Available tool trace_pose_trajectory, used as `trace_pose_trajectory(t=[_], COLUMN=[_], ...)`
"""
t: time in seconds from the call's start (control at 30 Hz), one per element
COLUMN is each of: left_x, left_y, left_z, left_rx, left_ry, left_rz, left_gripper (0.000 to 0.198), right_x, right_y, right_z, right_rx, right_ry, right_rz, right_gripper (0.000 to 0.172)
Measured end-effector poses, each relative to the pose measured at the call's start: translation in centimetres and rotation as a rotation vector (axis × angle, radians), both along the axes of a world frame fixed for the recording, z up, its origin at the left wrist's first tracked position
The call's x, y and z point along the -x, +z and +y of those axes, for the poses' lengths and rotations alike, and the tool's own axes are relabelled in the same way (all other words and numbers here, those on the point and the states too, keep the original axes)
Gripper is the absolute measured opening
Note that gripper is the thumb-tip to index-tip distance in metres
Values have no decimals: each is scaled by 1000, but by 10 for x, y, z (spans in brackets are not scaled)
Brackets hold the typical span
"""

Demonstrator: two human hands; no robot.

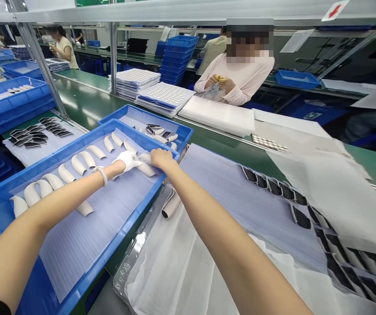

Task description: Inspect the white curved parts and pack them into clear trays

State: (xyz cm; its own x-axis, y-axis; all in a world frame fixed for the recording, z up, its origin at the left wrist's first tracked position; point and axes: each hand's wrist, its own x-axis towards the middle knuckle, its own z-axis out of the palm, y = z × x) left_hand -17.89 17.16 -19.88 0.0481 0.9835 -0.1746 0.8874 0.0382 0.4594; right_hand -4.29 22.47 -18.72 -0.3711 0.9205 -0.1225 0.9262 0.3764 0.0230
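My left hand [128,161], in a white glove, reaches over the far right part of a blue tray [92,262]. Its fingers are closed at a white ribbed curved piece [146,169]. Right beside it, at the tray's right rim, my right hand [162,158] is curled closed; what its fingers hold, if anything, is hidden. A row of similar curved pieces [79,165] lies on the tray's pale liner sheet, and another piece [84,208] lies nearer to me. My left forearm covers part of the row.
A second blue tray [184,129] with mixed white and black pieces stands behind. To the right, dark-lined pieces [275,186] lie on a striped sheet [220,175]. One rolled ribbed piece [171,204] lies by the tray. A co-worker [237,78] sits across the bench.
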Motion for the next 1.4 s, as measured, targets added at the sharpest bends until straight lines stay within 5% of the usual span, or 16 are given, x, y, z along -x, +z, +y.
trace_pose_trajectory(t=[0.3,0.47,0.57,0.7,0.83,0.9,1.1,1.2,1.3,1.4], left_x=[60,78,81,79,71,67,55,43,23,3], left_y=[43,67,82,96,95,89,83,84,81,74], left_z=[-61,-118,-150,-185,-209,-217,-238,-255,-277,-298], left_rx=[-188,-303,-393,-450,-477,-473,-455,-488,-439,-263], left_ry=[37,47,16,-12,-66,-118,-213,-46,186,179], left_rz=[-238,-368,-451,-475,-466,-460,-477,-465,-497,-626], left_gripper=[21,19,15,10,10,12,12,16,49,109], right_x=[64,59,41,9,-15,-20,-23,-24,-25,-24], right_y=[-6,10,27,42,47,48,49,50,52,54], right_z=[8,-4,-41,-131,-219,-248,-287,-300,-312,-323], right_rx=[21,29,62,319,1018,1198,1248,1247,1243,1165], right_ry=[23,-91,-85,34,27,-40,-142,-167,-187,-180], right_rz=[248,473,666,911,1481,1607,1687,1741,1799,1818], right_gripper=[33,36,39,28,32,38,45,42,43,42])
